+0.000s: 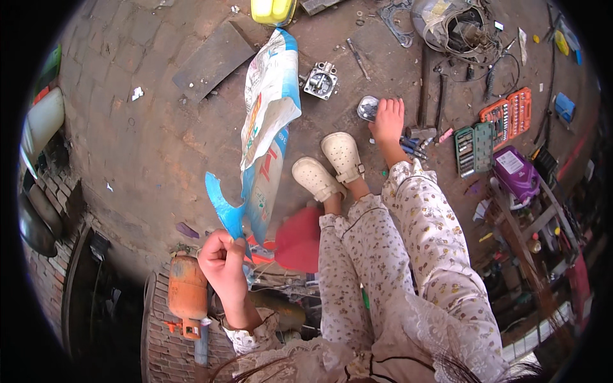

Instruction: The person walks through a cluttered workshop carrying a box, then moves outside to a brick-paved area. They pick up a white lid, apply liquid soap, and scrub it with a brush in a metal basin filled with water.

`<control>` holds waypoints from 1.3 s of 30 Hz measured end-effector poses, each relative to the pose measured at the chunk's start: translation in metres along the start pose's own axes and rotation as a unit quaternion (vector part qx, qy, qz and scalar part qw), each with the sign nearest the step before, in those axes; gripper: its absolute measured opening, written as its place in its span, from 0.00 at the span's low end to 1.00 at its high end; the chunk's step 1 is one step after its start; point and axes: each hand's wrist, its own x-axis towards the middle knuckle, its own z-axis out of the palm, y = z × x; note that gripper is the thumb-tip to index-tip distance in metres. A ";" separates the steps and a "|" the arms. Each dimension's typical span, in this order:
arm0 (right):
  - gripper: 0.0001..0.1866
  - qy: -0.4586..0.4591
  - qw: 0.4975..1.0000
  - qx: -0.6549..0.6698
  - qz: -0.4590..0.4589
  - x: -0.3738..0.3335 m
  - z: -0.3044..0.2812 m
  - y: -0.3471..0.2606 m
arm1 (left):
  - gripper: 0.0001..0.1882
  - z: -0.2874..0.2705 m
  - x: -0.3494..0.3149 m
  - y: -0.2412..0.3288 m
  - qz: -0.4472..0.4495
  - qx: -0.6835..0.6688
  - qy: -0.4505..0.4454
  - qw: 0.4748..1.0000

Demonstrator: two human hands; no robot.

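Observation:
My left hand point(223, 262) is closed in a pinch on the blue torn strip of a white and blue plastic sack point(268, 127). The sack hangs upright and creased, running away from the hand. Reaching down to the ground, my right hand point(388, 121) has its fingers stretched out beside a small metal dish point(367, 108) with something dark in it. Whether the fingertips touch the dish cannot be made out. Just nearer than that hand lie blue-handled pliers point(414, 148). A cast metal part with a round bore point(320, 81) sits beyond the dish.
A hammer point(421, 131) and an open socket set point(507, 118) lie to the right. A purple container point(516, 173) is near a wooden frame. Farther off are a round metal housing point(450, 29), a flat board point(214, 60) and a yellow container point(273, 11). An orange gas cylinder point(187, 287) stands nearby left.

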 end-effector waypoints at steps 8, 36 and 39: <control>0.34 -0.094 0.987 0.076 0.110 -0.080 -0.076 0.030 | 0.10 0.014 0.003 0.003 -0.014 -0.019 -0.080 0.996; 0.37 0.046 0.998 0.048 -0.010 -0.172 -0.363 -0.106 | 0.08 -0.349 -0.132 0.032 0.021 -0.166 0.176 0.970; 0.34 0.030 0.995 0.038 -0.083 -0.157 -0.382 -0.181 | 0.08 -0.388 -0.108 0.020 0.022 -0.222 0.205 0.953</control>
